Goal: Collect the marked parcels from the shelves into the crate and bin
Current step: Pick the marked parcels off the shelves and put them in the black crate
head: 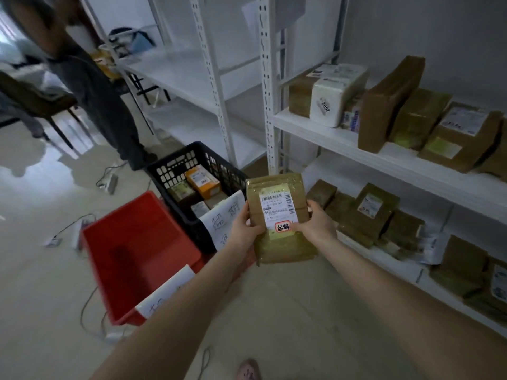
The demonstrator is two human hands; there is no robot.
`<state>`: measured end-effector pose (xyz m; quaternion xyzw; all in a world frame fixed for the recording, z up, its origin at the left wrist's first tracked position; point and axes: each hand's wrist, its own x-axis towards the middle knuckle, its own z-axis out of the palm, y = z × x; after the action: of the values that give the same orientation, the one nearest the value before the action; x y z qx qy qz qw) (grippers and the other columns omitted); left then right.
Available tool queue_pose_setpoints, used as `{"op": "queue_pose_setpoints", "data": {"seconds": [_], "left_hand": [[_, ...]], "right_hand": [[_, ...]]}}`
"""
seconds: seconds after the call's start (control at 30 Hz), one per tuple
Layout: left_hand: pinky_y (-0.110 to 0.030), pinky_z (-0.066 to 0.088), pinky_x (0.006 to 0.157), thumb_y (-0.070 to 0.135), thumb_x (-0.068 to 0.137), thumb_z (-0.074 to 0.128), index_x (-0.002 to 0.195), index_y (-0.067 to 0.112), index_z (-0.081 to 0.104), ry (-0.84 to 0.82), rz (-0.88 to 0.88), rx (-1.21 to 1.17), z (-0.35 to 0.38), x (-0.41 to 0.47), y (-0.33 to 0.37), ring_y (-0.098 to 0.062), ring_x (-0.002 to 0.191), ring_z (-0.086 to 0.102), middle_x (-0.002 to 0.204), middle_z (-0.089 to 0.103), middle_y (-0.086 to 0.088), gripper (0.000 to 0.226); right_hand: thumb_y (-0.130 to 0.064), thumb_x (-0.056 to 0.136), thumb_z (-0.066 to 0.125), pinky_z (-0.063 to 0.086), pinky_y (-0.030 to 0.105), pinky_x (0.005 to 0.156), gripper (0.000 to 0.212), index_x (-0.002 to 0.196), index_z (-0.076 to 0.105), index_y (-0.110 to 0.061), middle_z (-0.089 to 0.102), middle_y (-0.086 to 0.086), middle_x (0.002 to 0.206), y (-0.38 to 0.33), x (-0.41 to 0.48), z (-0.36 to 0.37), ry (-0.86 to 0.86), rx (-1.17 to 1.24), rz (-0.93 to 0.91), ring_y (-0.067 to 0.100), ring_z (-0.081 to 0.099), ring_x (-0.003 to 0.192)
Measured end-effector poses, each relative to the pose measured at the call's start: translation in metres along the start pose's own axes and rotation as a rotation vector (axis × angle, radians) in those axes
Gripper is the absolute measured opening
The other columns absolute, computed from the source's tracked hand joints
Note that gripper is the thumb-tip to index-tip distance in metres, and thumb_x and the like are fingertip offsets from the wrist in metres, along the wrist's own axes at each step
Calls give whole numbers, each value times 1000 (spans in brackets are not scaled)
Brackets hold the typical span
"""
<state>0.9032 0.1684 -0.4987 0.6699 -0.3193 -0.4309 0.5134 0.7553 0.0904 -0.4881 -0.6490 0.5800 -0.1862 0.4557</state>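
I grip the brown taped parcel (279,218) with my left hand (242,229) and right hand (315,224) on its side edges; I should keep it level and swing it left, to the black crate (175,171) just beyond my left hand or the red bin (131,242) below it. Its white shipping label (277,205) carries a barcode and print too small to read, and beneath it a red-bordered sticker (282,227) bears two handwritten Chinese characters I cannot read surely.

Dark chair (41,102), floor cables (90,305)

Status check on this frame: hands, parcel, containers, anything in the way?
Left hand and right hand both grip one brown parcel, red marker on label. Black crate part filled; red bin looks empty. Path clear.
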Motion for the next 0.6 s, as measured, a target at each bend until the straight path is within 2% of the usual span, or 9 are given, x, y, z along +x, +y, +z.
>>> {"op": "queue_pose_setpoints", "data": {"seconds": [0.1,0.23,0.37,0.47,0.53,0.6], "left_hand": [[-13,53,63,-8,81,64,146,21,34,45,-78,-2,-35,19,-17,-13,105,56,130,56,-2,77],[-38,55,88,-9,79,65,146,22,34,114,-197,-48,-89,48,-36,-22,113,59,127,60,-4,80],[-43,55,88,-9,77,66,145,21,35,147,-241,-81,-143,83,-49,-23,109,62,123,62,-5,80],[-35,59,79,-7,78,66,144,22,37,166,-256,-76,-179,109,-53,-21,105,63,121,63,-3,78],[-25,57,69,-5,79,66,144,22,37,192,-239,-73,-202,131,-44,-19,103,64,123,62,-3,76],[-24,56,67,-4,81,65,143,23,38,234,-197,-85,-226,160,-27,-16,100,65,122,63,-2,73]], "right_hand": [[-15,75,80,43,37,97,73,138,45,-21,59,0,132,-13,20,43,-62,-19,-5,23,55,119],[-18,74,80,44,35,93,73,138,45,-21,57,2,131,-38,52,101,-139,-104,13,24,54,119],[-26,73,81,46,37,95,81,143,41,-24,56,3,134,-65,82,154,-177,-175,27,26,54,120],[-23,78,76,48,37,93,68,139,46,-24,59,2,131,-84,104,187,-221,-148,5,25,56,116],[-21,83,70,48,37,93,67,144,41,-24,56,1,135,-105,126,204,-247,-114,-15,24,56,116],[-20,86,66,48,42,97,67,146,37,-25,53,1,138,-134,155,216,-260,-32,-56,24,55,119]]}}
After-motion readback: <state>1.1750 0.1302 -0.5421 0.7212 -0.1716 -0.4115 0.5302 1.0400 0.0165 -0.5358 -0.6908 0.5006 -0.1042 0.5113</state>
